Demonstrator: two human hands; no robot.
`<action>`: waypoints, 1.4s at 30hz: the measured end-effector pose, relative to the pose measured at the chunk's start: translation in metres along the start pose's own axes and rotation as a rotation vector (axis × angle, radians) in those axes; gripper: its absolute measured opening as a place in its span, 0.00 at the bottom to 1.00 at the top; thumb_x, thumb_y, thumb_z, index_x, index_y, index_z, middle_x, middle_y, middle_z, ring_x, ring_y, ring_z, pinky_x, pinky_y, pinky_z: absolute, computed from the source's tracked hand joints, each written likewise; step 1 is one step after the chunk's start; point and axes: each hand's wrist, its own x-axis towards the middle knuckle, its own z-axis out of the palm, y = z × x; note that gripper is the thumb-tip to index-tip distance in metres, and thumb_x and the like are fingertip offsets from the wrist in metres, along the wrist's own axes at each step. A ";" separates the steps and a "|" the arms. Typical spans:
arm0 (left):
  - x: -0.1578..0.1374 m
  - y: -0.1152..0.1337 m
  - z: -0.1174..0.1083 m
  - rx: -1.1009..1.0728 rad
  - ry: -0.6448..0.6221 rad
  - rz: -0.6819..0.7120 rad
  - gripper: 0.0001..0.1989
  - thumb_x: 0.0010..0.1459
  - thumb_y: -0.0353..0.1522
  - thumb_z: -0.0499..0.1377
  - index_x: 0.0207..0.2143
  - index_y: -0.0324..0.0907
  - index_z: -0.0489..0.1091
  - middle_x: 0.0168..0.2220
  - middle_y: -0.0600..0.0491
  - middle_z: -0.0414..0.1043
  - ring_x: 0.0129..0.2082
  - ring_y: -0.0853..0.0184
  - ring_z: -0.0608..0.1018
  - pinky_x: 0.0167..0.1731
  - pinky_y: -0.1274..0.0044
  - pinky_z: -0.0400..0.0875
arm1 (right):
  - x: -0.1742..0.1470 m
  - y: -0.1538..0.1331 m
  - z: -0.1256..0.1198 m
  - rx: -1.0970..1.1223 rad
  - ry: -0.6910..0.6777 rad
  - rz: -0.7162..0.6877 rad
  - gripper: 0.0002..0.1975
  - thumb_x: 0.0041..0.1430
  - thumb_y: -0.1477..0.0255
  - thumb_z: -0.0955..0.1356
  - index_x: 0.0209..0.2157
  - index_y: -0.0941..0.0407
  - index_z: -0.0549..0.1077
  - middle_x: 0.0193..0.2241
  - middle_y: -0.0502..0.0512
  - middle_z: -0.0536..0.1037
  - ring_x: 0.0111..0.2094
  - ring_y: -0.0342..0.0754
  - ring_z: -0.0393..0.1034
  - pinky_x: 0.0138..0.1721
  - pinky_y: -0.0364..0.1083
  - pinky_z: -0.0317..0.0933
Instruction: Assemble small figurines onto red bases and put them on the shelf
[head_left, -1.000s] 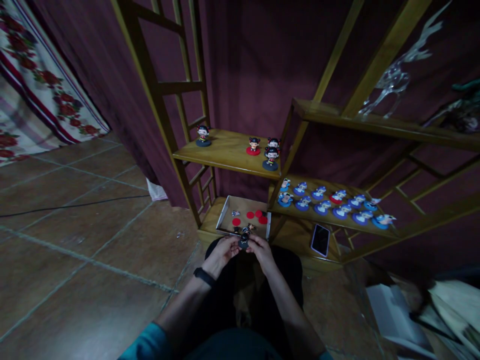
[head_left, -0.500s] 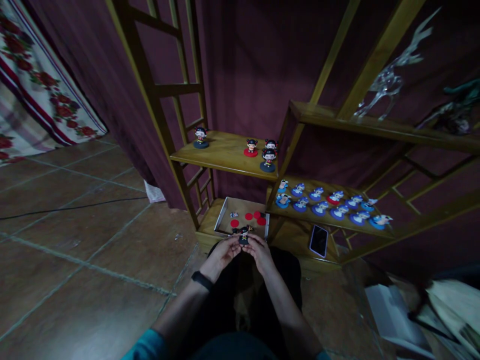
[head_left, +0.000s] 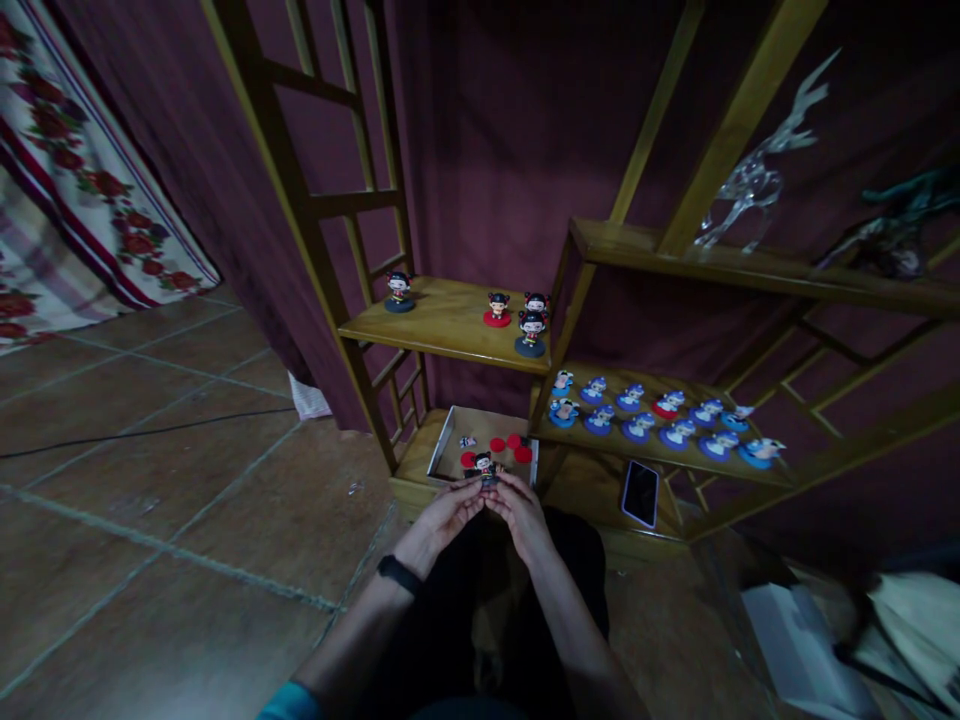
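Steadying a figurine [head_left: 484, 465] — left hand [head_left: 450, 508] and right hand [head_left: 522, 510] grasp it low from opposite sides; presumably for upright balance.

a small black-haired figurine [head_left: 484, 464] with a dark base is held head-up between both hands [head_left: 451, 506].

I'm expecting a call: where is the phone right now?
In the head view, the phone lies right of centre on the bottom shelf, below the two rows of figurines and right of the open box.
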 end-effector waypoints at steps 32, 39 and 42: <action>-0.021 0.037 0.017 0.475 0.092 0.415 0.20 0.36 0.28 0.68 0.37 0.38 0.73 0.33 0.50 0.76 0.32 0.66 0.75 0.36 0.78 0.67 | 0.010 0.004 0.036 -0.090 -0.011 -0.097 0.19 0.38 0.62 0.74 0.36 0.53 0.74 0.29 0.50 0.74 0.26 0.43 0.68 0.27 0.44 0.66; -0.020 0.041 0.018 0.588 0.081 0.476 0.20 0.36 0.28 0.68 0.37 0.38 0.72 0.33 0.51 0.75 0.32 0.66 0.75 0.36 0.77 0.67 | 0.006 -0.002 0.043 0.044 -0.061 -0.008 0.21 0.38 0.66 0.74 0.37 0.56 0.74 0.33 0.54 0.76 0.28 0.43 0.70 0.30 0.44 0.65; -0.023 0.041 0.025 0.598 0.104 0.511 0.21 0.37 0.28 0.68 0.38 0.39 0.71 0.35 0.50 0.75 0.35 0.65 0.75 0.39 0.76 0.67 | 0.004 -0.008 0.043 0.060 -0.052 0.045 0.21 0.38 0.67 0.74 0.37 0.56 0.74 0.30 0.53 0.77 0.28 0.43 0.70 0.30 0.44 0.65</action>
